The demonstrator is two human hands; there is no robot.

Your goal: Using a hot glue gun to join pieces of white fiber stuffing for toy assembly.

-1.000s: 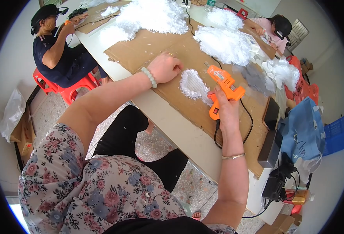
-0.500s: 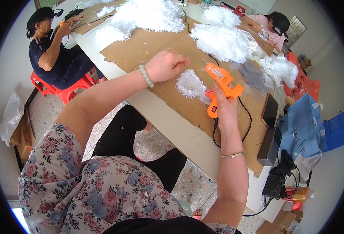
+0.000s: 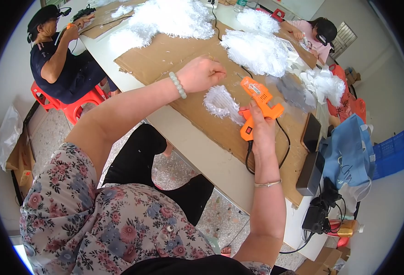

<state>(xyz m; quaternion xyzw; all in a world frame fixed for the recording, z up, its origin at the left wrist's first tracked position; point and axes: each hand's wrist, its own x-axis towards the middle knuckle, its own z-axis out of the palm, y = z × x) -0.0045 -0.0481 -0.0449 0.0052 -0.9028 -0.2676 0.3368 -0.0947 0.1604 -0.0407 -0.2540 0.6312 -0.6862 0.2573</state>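
Observation:
An orange hot glue gun (image 3: 257, 98) is gripped in my right hand (image 3: 262, 126), its nozzle tilted up and toward the left. My left hand (image 3: 202, 74), with a beaded bracelet at the wrist, is held just left of the nozzle. Its fingers are curled together in a pinch, and whatever they may hold is too small to make out. Below it, a small white fringed piece (image 3: 221, 101) with a ribbed middle lies on the brown cardboard (image 3: 183, 55). The gun partly covers this piece's right end.
Heaps of white fringe (image 3: 174, 20) cover the far table. Grey translucent sheets (image 3: 295, 94) lie right of the gun. A phone (image 3: 311, 132), a dark box (image 3: 310, 173) and a blue bag (image 3: 346, 146) line the right edge. The gun's black cable (image 3: 282, 158) loops nearby. Two people sit across.
My left hand has shifted slightly right, closer to the nozzle. The glue gun stays in my right hand, and the whole view has moved a little.

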